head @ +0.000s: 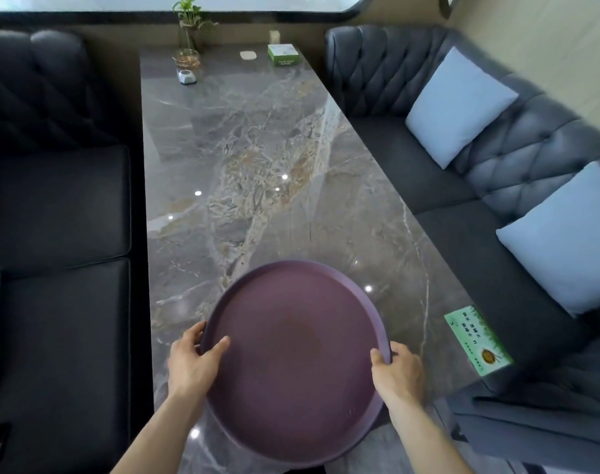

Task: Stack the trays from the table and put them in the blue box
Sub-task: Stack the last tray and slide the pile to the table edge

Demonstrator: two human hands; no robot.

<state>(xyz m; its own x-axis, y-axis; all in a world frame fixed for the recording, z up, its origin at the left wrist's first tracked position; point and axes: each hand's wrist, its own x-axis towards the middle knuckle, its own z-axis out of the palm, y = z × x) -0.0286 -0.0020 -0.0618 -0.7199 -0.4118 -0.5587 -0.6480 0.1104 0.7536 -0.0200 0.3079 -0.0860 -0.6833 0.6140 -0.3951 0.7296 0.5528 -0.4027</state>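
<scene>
A round purple tray (293, 357) is at the near end of the grey marble table (257, 165), its near rim past the table's front edge. My left hand (192, 360) grips the tray's left rim, thumb on the inside. My right hand (399, 371) grips the right rim the same way. I cannot tell whether more trays lie stacked under it. No blue box is in view.
A green card (478, 340) lies at the table's near right corner. At the far end stand a potted plant in glass (188, 27), a glass bowl (186, 59), a small white object (187, 77) and a green box (283, 54). Dark sofas flank the table; pale blue cushions (459, 104) on the right.
</scene>
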